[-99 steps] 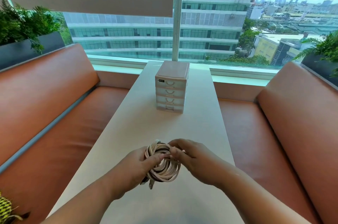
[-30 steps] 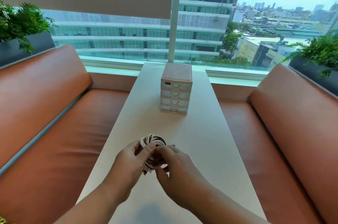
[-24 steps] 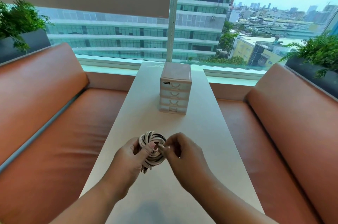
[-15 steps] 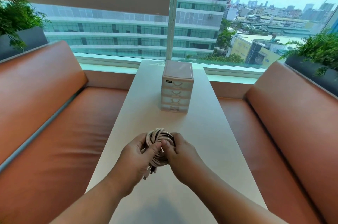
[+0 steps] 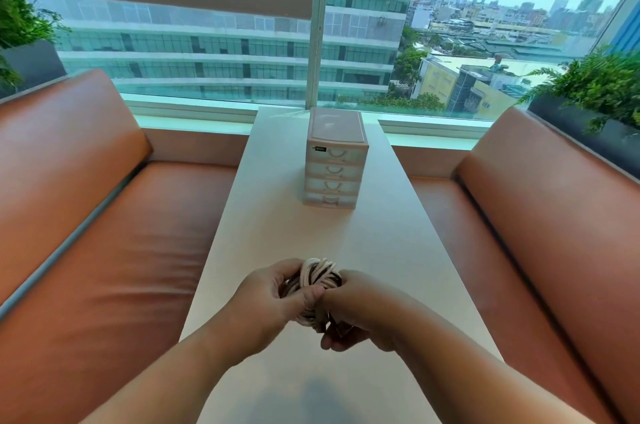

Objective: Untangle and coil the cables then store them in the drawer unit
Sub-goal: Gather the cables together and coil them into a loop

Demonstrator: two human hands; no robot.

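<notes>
Cables [image 5: 320, 273], cream and dark strands wound into one compact bundle, gripped between both hands just above the near end of the counter [image 5: 398, 267]. Left hand [image 5: 273, 299] curled round the bundle's left side, thumb pressed across the front of the loops. Right hand [image 5: 360, 312] closed on the right side and lower end, fingers apparently pinching the loose tails underneath. Bundle standing roughly on edge, long axis running from the crown of the loops above the thumbs, on the far side of the hands, down to the tails below the right hand; plugs too hidden to tell their facing. Drawer unit [image 5: 334, 160] well beyond the hands, straight ahead, four drawers shut, handles turned towards the hands. Best handled, by the look of it, with the left thumb kept firm to stop the loops springing apart, the right tucking the tails in, and neither hand released before securing the coil, with a drawer yet to be opened.
</notes>
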